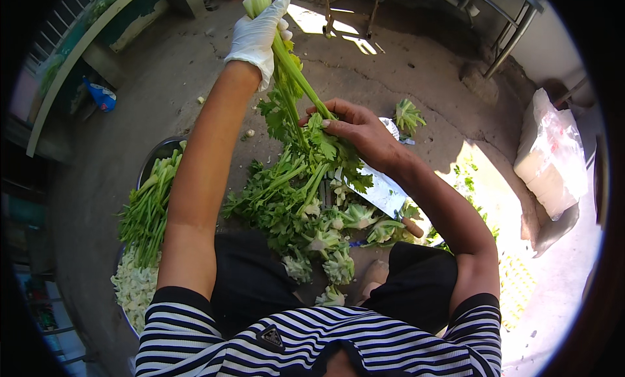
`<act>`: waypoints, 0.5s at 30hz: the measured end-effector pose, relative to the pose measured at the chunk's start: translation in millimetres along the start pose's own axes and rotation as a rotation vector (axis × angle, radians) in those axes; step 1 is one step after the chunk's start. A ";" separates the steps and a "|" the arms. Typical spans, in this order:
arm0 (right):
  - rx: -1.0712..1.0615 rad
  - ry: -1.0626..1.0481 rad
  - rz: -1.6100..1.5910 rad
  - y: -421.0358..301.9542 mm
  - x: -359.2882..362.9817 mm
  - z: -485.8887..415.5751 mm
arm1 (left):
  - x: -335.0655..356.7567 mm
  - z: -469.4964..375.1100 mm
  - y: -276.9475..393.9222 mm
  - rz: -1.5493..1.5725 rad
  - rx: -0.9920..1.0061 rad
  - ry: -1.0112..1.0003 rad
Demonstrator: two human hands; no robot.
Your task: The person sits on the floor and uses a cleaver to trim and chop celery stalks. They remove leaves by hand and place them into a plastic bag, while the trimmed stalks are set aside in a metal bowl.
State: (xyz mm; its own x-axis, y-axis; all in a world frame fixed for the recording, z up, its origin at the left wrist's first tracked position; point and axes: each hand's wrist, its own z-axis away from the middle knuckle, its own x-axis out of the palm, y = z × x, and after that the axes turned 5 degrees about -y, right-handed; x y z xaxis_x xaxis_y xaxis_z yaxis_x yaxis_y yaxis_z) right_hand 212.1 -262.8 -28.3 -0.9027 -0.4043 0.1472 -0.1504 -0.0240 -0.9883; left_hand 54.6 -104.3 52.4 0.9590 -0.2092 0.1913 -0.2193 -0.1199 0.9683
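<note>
My left hand (258, 39), in a white disposable glove, grips a celery bunch (302, 80) near its pale cut base, which points up and away from me. My bare right hand (366, 132) has its thumb and fingers around the leafy end of the stalks. Under it lies a heap of celery leaves and thin stems (273, 186). A cleaver (381, 187) with a wooden handle rests flat by the heap, part of its blade hidden by leaves. Trimmed cauliflower cores with leaves (337, 267) are strewn between my knees.
A metal bowl (145, 168) of celery stalks (146, 221) stands at left, beside cauliflower florets (134, 284) in another container. At right sits a pale block in clear plastic (552, 152). Metal legs (512, 40) rise at the back right. A blue packet (101, 95) lies far left.
</note>
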 end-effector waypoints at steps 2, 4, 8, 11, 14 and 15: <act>-0.031 0.076 0.137 -1.3 1.7 2.1 | 10.5 4.6 3.2 0.013 -0.029 0.028; 0.073 0.038 -0.068 -9.2 1.7 4.0 | 20.2 12.7 18.2 0.055 -0.112 0.090; 0.046 -0.004 -0.087 -4.8 -0.6 2.1 | 18.9 12.8 20.9 0.094 -0.031 -0.135; 0.006 -0.098 0.065 -2.7 -7.4 1.6 | 20.0 11.8 18.7 0.132 -0.122 -0.354; -0.019 -0.194 0.144 -19.7 -3.8 5.1 | 22.5 16.9 16.7 0.092 -0.086 -0.519; -0.021 -0.225 0.161 -22.9 -3.9 6.0 | 25.2 18.9 17.8 0.094 -0.045 -0.588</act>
State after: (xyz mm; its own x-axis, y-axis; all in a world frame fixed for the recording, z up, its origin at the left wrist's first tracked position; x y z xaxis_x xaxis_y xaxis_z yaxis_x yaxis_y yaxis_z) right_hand 221.4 -266.2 -6.4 -0.8040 -0.5940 -0.0261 -0.0227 0.0745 -0.9970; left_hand 71.5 -130.0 71.4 0.6727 -0.7207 0.1674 -0.2779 -0.0365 0.9599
